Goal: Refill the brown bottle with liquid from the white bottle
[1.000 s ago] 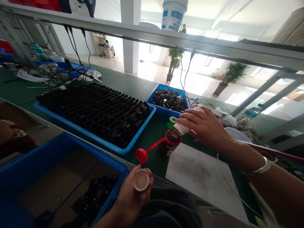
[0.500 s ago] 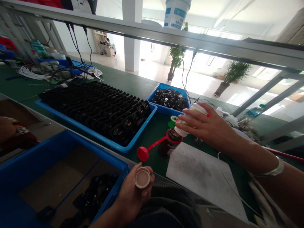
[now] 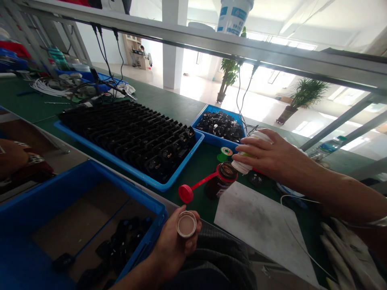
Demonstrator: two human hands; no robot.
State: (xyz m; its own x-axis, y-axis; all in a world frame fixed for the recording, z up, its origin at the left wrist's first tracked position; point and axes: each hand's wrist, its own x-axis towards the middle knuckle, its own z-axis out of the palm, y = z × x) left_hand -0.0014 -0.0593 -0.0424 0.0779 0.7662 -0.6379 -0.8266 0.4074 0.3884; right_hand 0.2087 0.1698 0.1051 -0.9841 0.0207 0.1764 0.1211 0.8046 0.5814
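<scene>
My right hand (image 3: 272, 158) grips a white bottle (image 3: 253, 141), tipped so its threaded mouth meets the open top of a small dark jar (image 3: 223, 182) on the green bench. The jar's red flip cap (image 3: 185, 193) hangs out to the left on its strap. My left hand (image 3: 175, 246) holds a round pale bottle cap (image 3: 186, 224), open side up, near my lap. A long blue tray (image 3: 169, 183) of black parts lies left of the jar.
A smaller blue tray (image 3: 211, 139) of black parts sits behind the jar, beside a green spool (image 3: 225, 152). A white sheet (image 3: 260, 221) lies to the jar's right. A deep blue bin (image 3: 60, 189) with a few black parts is at near left. Cables hang from the overhead rail (image 3: 211, 42).
The white bottle has tilted flatter over the jar and my right hand has shifted slightly right. My left hand keeps the cap in the same place.
</scene>
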